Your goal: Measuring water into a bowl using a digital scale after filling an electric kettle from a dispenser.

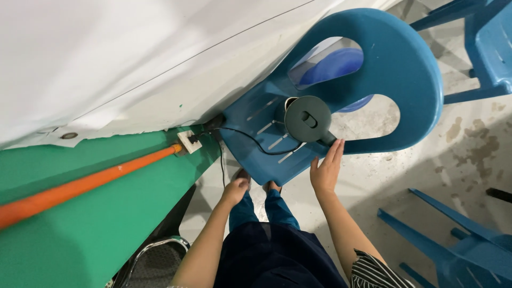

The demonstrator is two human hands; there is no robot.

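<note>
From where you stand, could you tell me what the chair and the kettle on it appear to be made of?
The blue chair looks like moulded plastic: one smooth, slightly glossy piece with cut-outs and slots. The kettle has a matt dark grey lid, probably plastic; a bright rim at its edge suggests a metal body, though little of it shows.

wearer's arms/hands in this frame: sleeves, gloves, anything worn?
Both forearms are bare, with no gloves, watch or rings visible on the left hand or the right hand. A black-and-white striped sleeve shows at the right upper arm, near the frame's bottom edge. No sleeve is in view on the left arm.
</note>
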